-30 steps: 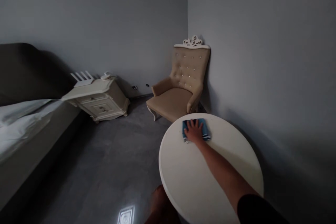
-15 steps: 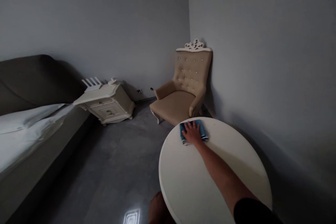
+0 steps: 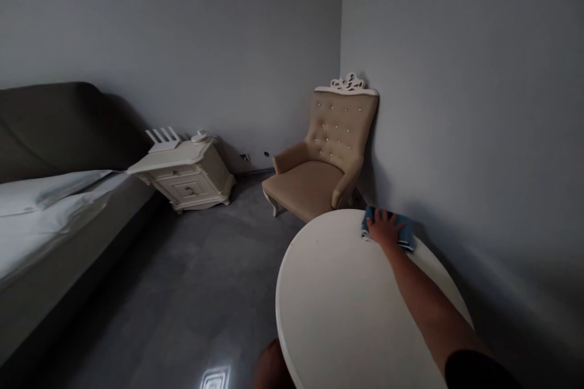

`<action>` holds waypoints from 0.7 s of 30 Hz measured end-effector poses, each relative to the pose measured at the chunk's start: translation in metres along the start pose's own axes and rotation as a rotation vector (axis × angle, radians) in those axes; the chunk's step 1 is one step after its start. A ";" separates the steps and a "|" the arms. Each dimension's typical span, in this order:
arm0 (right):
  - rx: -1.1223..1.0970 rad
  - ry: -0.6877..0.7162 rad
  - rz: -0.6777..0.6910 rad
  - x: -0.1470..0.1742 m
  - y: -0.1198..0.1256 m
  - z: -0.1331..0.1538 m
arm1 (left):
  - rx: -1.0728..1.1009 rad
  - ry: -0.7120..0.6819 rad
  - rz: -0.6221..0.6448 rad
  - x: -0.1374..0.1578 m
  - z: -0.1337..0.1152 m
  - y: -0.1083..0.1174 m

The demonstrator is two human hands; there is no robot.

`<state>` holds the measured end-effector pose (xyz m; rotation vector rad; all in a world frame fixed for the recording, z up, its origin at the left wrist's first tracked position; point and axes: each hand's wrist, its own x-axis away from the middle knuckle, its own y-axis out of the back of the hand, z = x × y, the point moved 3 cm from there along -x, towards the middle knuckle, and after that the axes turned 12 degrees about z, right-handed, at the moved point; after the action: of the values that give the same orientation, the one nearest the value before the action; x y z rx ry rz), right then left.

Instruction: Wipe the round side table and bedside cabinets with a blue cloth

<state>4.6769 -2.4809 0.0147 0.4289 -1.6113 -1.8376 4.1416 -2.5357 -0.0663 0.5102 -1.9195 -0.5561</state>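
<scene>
My right hand (image 3: pixel 384 228) lies flat on a folded blue cloth (image 3: pixel 406 236), its fingers spread and pressing down. The cloth has dark and white stripes along its edges and rests at the far right rim of a round white table (image 3: pixel 337 298). A few tiny dark specks show on the tabletop. At the bottom, beside the table's left edge, a blurred part of my left hand (image 3: pixel 272 368) appears low down; its fingers are hidden.
Behind the table stands a beige tufted armchair (image 3: pixel 303 185). A white nightstand (image 3: pixel 201 179) carries a white router (image 3: pixel 163 143) and a small white object (image 3: pixel 199 136). The bed (image 3: pixel 59 255) lies to the left, and a grey wall (image 3: pixel 469 103) rises close on the right.
My right hand has slid the cloth rightwards across the tabletop, from the far left part to the far right rim. The view has shifted slightly.
</scene>
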 end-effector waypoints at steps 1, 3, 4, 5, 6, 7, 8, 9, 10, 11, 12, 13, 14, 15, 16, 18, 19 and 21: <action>-0.018 0.074 0.026 0.005 -0.003 0.032 | 0.000 -0.024 -0.005 -0.002 0.002 -0.002; -0.056 0.249 0.083 0.021 -0.014 0.103 | -0.026 -0.014 -0.006 -0.006 0.006 -0.004; -0.067 0.331 0.102 0.031 -0.022 0.138 | -0.049 -0.007 -0.007 -0.008 0.007 -0.005; -0.075 0.403 0.122 0.043 -0.030 0.172 | -0.067 -0.002 -0.011 -0.009 0.008 -0.006; -0.081 0.480 0.140 0.055 -0.039 0.203 | -0.076 0.001 -0.012 -0.011 0.009 -0.006; -0.084 0.555 0.158 0.068 -0.048 0.231 | -0.076 0.002 -0.008 -0.012 0.010 -0.006; -0.085 0.625 0.177 0.080 -0.057 0.255 | -0.071 0.000 -0.006 -0.013 0.011 -0.007; -0.085 0.688 0.193 0.090 -0.064 0.274 | -0.062 -0.002 -0.003 -0.015 0.011 -0.007; -0.084 0.737 0.205 0.098 -0.071 0.288 | -0.053 -0.001 -0.004 -0.016 0.012 -0.007; -0.083 0.771 0.214 0.103 -0.075 0.296 | -0.050 0.000 -0.009 -0.016 0.012 -0.008; -0.082 0.789 0.218 0.104 -0.077 0.299 | -0.051 0.003 -0.015 -0.017 0.012 -0.008; -0.082 0.793 0.218 0.101 -0.077 0.296 | -0.056 0.008 -0.020 -0.017 0.012 -0.008; -0.083 0.786 0.215 0.095 -0.075 0.289 | -0.063 0.012 -0.024 -0.017 0.012 -0.008; -0.082 0.769 0.209 0.085 -0.071 0.278 | -0.068 0.016 -0.023 -0.017 0.012 -0.009; -0.080 0.741 0.199 0.073 -0.065 0.264 | -0.070 0.017 -0.022 -0.017 0.011 -0.009; -0.067 0.659 0.175 0.044 -0.048 0.225 | -0.064 0.013 -0.023 -0.015 0.009 -0.008; -0.055 0.608 0.162 0.030 -0.038 0.201 | -0.064 0.008 -0.026 -0.014 0.008 -0.008; -0.024 0.499 0.145 0.006 -0.016 0.149 | -0.072 0.008 -0.028 -0.011 0.004 -0.006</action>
<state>4.5751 -2.3720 0.0285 0.6795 -1.2413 -1.4904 4.1426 -2.5333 -0.0794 0.4924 -1.8802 -0.6382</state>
